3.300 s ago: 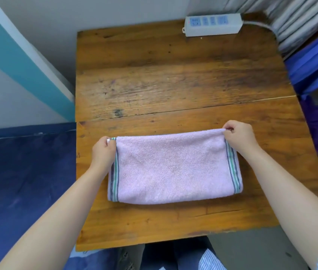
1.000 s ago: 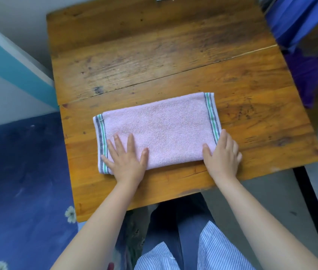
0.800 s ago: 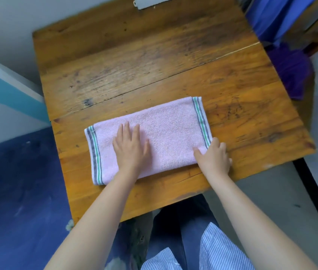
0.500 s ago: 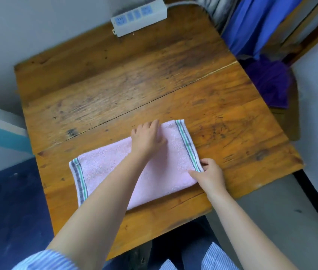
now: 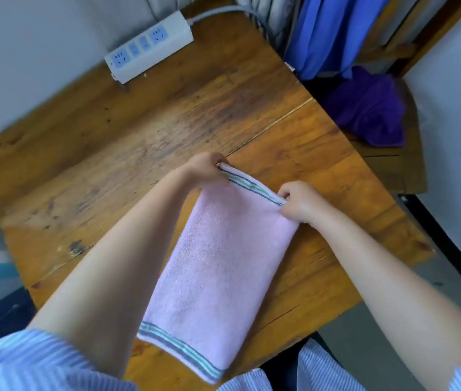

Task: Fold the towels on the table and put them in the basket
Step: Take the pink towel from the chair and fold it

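Note:
A pink towel (image 5: 218, 266) with grey and green striped ends lies folded lengthwise on the wooden table (image 5: 127, 153), running from the near edge away from me. My left hand (image 5: 205, 169) pinches the far left corner of its striped end. My right hand (image 5: 298, 201) pinches the far right corner of the same end. That end is lifted slightly off the table. My left forearm hides part of the towel's left edge. No basket is in view.
A white power strip (image 5: 149, 46) with a grey cable lies at the table's far edge by the wall. A purple cloth (image 5: 370, 108) sits on a wooden chair right of the table, with blue fabric (image 5: 328, 32) hanging behind it.
Both hands left off pressing the towel flat, moved to its right-hand striped end and took hold of the two corners. The view has swung, so the towel now points away from me.

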Demonstrator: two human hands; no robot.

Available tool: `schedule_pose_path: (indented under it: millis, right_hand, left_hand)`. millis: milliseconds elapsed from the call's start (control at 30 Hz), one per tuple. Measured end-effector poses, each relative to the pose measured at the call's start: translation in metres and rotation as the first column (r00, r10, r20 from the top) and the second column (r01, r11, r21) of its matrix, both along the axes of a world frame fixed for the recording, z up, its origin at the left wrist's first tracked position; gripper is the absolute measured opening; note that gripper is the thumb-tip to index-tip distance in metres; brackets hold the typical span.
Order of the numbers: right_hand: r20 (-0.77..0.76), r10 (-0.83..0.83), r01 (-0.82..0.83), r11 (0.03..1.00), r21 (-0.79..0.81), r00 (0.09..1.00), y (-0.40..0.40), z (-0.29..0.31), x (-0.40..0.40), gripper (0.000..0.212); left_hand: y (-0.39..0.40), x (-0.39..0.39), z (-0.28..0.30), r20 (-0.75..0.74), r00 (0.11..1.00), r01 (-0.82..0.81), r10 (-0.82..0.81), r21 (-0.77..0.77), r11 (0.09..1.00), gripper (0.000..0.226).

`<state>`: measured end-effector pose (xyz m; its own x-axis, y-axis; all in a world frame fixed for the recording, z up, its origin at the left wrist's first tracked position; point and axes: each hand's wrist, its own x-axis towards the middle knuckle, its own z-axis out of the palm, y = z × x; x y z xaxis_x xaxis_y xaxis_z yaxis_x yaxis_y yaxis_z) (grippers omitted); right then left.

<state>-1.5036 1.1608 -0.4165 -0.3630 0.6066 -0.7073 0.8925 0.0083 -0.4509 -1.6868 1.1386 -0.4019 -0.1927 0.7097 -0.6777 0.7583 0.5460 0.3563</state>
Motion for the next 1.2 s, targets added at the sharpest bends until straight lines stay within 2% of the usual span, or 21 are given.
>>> schedule_pose_path:
  millis: [33, 100, 167, 267, 400, 533, 600, 700, 767, 833, 967, 1067, 1200]
  right_hand:
    - [0.004, 0.042, -0.042, 0.998, 0.039, 0.999, 0.008, 0.004, -0.003, 0.019]
    - [-0.006, 0.105, -0.104, 0.989, 0.105, 0.994, 0.021, 0.013, -0.008, 0.02]
    - [-0.026, 0.152, -0.145, 0.975, 0.169, 0.988, 0.031, 0.025, -0.015, 0.021]
    - [0.001, 0.225, -0.218, 0.942, 0.255, 0.974, 0.04, 0.042, -0.022, 0.02]
    - [0.026, 0.311, -0.299, 0.882, 0.365, 0.95, 0.046, 0.066, -0.029, 0.029]
    - [0.001, 0.392, -0.345, 0.808, 0.477, 0.92, 0.028, 0.088, -0.029, 0.024]
    - [-0.001, 0.425, -0.363, 0.774, 0.518, 0.905, 0.007, 0.093, -0.025, 0.022]
    - [-0.058, 0.472, -0.357, 0.736, 0.574, 0.88, -0.038, 0.085, -0.011, 0.025]
    - [-0.064, 0.562, -0.386, 0.642, 0.663, 0.824, -0.073, 0.075, -0.002, 0.028]
    - [-0.009, 0.578, -0.399, 0.574, 0.715, 0.816, -0.103, 0.064, 0.008, 0.036]
    - [0.006, 0.534, -0.379, 0.592, 0.712, 0.845, -0.156, 0.038, 0.02, 0.043]
    - [0.029, 0.45, -0.329, 0.606, 0.724, 0.892, -0.185, 0.016, 0.024, 0.046]
    - [0.029, 0.372, -0.272, 0.62, 0.736, 0.928, -0.203, -0.001, 0.026, 0.046]
  left_hand:
    - [0.006, -0.005, 0.004, 0.019, 0.999, -0.029, 0.03, -0.024, 0.999, 0.045]
    - [0.015, -0.015, 0.012, 0.156, 0.98, -0.114, 0.126, -0.084, 0.99, 0.047]
    - [0.02, -0.023, 0.024, 0.302, 0.927, -0.183, 0.224, -0.156, 0.97, 0.033]
    - [0.022, -0.033, 0.036, 0.319, 0.916, -0.201, 0.241, -0.154, 0.967, 0.012]
    - [0.013, -0.041, 0.053, 0.18, 0.978, -0.122, 0.104, 0.09, 0.988, 0.027]
    - [-0.019, -0.043, 0.064, 0.115, 0.991, -0.103, 0.066, 0.359, 0.928, 0.028]
    - [-0.045, -0.041, 0.06, -0.006, 0.999, 0.045, -0.049, 0.521, 0.852, 0.022]
    - [-0.09, -0.04, 0.045, -0.185, 0.927, 0.359, -0.326, 0.689, 0.63, 0.013]
    - [-0.122, -0.039, 0.031, -0.227, 0.881, 0.446, -0.414, 0.691, 0.569, 0.01]
    - [-0.152, -0.034, 0.019, -0.226, 0.855, 0.485, -0.467, 0.668, 0.565, 0.017]
    - [-0.194, -0.022, 0.002, -0.265, 0.799, 0.58, -0.54, 0.579, 0.573, 0.038]
    - [-0.21, -0.015, -0.004, -0.374, 0.764, 0.643, -0.526, 0.5, 0.58, 0.04]
    - [-0.222, -0.006, -0.012, -0.519, 0.683, 0.728, -0.514, 0.422, 0.541, 0.042]
